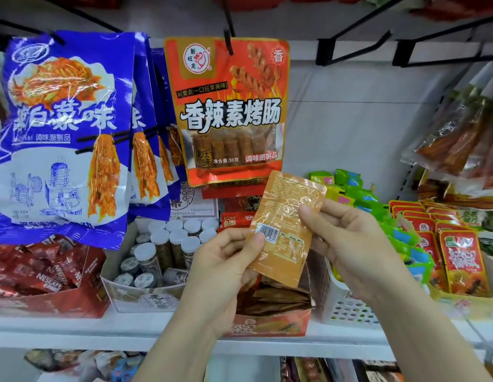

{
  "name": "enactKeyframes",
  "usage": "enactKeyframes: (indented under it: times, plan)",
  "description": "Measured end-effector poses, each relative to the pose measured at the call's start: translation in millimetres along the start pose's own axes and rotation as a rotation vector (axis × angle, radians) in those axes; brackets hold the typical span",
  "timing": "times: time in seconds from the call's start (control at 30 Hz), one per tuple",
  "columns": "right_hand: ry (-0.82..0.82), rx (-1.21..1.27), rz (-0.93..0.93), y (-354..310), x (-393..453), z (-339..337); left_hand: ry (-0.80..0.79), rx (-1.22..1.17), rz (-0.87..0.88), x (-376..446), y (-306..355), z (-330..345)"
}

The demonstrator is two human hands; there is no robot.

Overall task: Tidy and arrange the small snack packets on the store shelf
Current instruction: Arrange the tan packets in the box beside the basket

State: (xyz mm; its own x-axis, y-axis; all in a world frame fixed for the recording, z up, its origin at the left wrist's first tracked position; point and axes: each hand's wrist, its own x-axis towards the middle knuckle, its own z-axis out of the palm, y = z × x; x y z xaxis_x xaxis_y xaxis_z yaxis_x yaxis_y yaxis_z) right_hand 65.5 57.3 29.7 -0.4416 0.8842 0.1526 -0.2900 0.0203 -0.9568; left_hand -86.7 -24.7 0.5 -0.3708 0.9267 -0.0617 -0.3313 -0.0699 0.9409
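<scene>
A small orange snack packet [288, 224] is held upright in front of the shelf, its back with a barcode facing me. My left hand [226, 263] pinches its lower left edge by the barcode. My right hand [347, 244] grips its right edge with thumb on the front. Directly below stands an open orange display box [270, 325] filled with several similar brown-orange packets [278, 295] lying stacked.
Blue bags [63, 133] and an orange-red bag [228, 111] hang on hooks above. On the white shelf [102, 329] stand a red Nescafe box [44, 282], a box of white-capped jars [162, 252], a white perforated basket [347, 307] of green packets, and red packets [460, 260] at right.
</scene>
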Motion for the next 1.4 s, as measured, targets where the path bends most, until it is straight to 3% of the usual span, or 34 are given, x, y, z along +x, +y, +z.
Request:
enactKeyframes:
  times: [0.1,0.17,0.27,0.37,0.47,0.63,0.7,0.77,0.87,0.97,1.03,1.1,1.23,1.4]
  plan:
    - [0.020,0.031,0.004,1.7,1.6,-2.0,-0.028,-0.015,0.001,-0.5,0.9,-0.1]
    - [-0.007,0.094,0.008,-0.8,2.9,-3.8,-0.164,-0.144,-0.039,-1.9,4.8,0.0]
    - [-0.162,0.244,-0.014,-2.6,1.9,-3.5,-0.343,-0.402,-0.250,-5.4,10.3,0.5]
    - [-0.292,0.275,-0.046,-2.9,-0.1,0.1,-0.484,-0.378,-0.362,-10.8,6.7,5.3]
    - [-0.261,0.100,-0.057,-4.1,-1.6,0.7,-0.406,-0.421,-0.369,-9.8,1.9,8.0]
    - [-0.114,0.052,0.033,-17.3,-1.4,-14.3,0.006,0.038,-0.004,-2.1,0.6,3.2]
    - [-0.129,-0.209,-0.040,-19.7,-3.6,-14.4,0.063,0.131,0.114,-2.7,-0.1,2.8]
    - [-0.053,-0.509,-0.205,-21.2,-5.5,-13.3,0.051,0.196,0.200,-1.6,-3.2,1.7]
    - [0.182,-0.740,-0.438,-28.3,-6.3,-20.8,0.049,0.390,0.287,3.9,-8.5,-7.3]
    - [0.317,-0.915,-0.522,-31.6,-7.5,-26.8,-0.117,0.690,0.317,3.9,-13.7,-18.6]
    - [0.320,-1.021,-0.531,-22.7,-7.9,-22.5,-0.286,0.965,0.306,0.0,-20.2,-20.4]
    - [0.301,-1.118,-0.562,-7.8,-10.0,-11.0,-0.382,1.069,0.288,-3.4,-27.4,-19.6]
    - [0.184,-1.281,-0.522,15.7,-22.9,7.3,-0.398,1.072,0.343,-8.7,-33.6,-21.6]
    - [0.210,-1.460,-0.421,9.4,-36.1,1.4,-0.428,1.123,0.330,-7.6,-37.4,-34.6]
